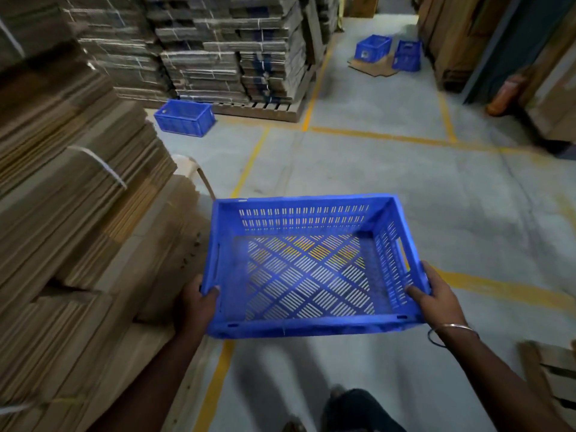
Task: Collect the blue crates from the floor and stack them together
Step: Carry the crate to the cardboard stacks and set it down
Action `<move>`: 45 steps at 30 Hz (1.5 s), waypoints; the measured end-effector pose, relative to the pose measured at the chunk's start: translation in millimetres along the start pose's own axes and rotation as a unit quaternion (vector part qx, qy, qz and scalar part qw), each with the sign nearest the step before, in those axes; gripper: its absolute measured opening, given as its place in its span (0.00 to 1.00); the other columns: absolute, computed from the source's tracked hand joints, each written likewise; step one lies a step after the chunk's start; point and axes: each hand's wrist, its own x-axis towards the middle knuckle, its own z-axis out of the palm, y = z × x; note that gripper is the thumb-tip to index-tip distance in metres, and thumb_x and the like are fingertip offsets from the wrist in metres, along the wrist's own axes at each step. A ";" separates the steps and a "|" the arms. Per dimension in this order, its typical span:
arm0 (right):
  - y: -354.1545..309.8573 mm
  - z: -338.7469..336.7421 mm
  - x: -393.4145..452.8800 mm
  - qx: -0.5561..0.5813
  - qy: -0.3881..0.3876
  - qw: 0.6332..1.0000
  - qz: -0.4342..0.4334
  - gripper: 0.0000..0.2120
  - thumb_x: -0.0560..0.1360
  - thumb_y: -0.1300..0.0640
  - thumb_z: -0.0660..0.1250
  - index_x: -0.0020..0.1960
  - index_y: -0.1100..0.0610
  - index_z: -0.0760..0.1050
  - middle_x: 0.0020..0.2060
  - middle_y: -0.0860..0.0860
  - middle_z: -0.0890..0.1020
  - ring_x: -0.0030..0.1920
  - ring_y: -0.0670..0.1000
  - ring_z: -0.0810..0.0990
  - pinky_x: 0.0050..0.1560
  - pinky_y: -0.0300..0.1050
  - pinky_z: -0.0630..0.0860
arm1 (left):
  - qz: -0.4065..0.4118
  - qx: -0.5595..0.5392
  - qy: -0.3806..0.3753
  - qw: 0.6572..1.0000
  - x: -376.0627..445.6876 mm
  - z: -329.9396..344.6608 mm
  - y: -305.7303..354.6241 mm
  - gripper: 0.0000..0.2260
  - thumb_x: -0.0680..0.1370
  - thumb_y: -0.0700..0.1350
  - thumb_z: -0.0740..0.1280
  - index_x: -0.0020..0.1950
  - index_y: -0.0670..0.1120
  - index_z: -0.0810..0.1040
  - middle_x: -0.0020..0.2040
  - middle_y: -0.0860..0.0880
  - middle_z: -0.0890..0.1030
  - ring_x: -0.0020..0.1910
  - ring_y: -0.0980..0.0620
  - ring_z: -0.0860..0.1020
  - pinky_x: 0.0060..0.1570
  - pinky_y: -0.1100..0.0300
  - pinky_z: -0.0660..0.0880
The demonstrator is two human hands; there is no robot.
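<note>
Both hands, left hand (199, 302) and right hand (434, 296), clamp our empty blue crate (308, 266) by its rims; walking blind behind it, we might trip.

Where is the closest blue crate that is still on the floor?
In the head view it sits up on the left: the blue crate on the floor, beside the wooden pallet under the tall cardboard stacks.

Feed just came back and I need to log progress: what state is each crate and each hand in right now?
Held crate: empty, upright, off the floor, carried by both hands.
Left hand: gripping the crate's left rim.
Right hand: gripping the crate's right rim.
Near crate: on the floor by the pallet, upright.
Two far crates: on the floor, unstacked; the right one looks tipped on its side.
</note>
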 end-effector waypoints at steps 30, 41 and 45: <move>-339.4 266.0 736.5 -0.172 -0.059 0.981 -0.070 0.37 0.63 0.56 0.60 0.73 0.54 0.67 0.52 0.68 0.78 0.53 0.67 0.80 0.54 0.56 0.75 | -0.108 0.015 0.037 0.993 688.5 186.0 201.1 0.09 0.75 0.47 0.73 0.48 0.43 0.78 0.43 0.39 0.81 0.44 0.38 0.80 0.43 0.51 0.72; -507.5 417.6 950.8 -0.134 -0.114 0.983 -0.057 0.23 0.70 0.57 0.67 0.65 0.56 0.72 0.47 0.60 0.82 0.50 0.64 0.81 0.48 0.51 0.73 | -0.120 0.088 0.094 0.984 965.4 161.6 257.9 0.08 0.75 0.49 0.71 0.43 0.46 0.75 0.41 0.43 0.82 0.45 0.39 0.79 0.40 0.52 0.71; -558.4 478.4 1036.4 -0.124 -0.158 0.979 -0.041 0.14 0.72 0.63 0.67 0.56 0.55 0.72 0.43 0.57 0.81 0.45 0.61 0.81 0.43 0.47 0.70 | -0.139 0.105 0.120 0.977 1052.3 152.8 272.3 0.07 0.75 0.48 0.71 0.44 0.46 0.77 0.42 0.43 0.83 0.45 0.39 0.80 0.39 0.54 0.68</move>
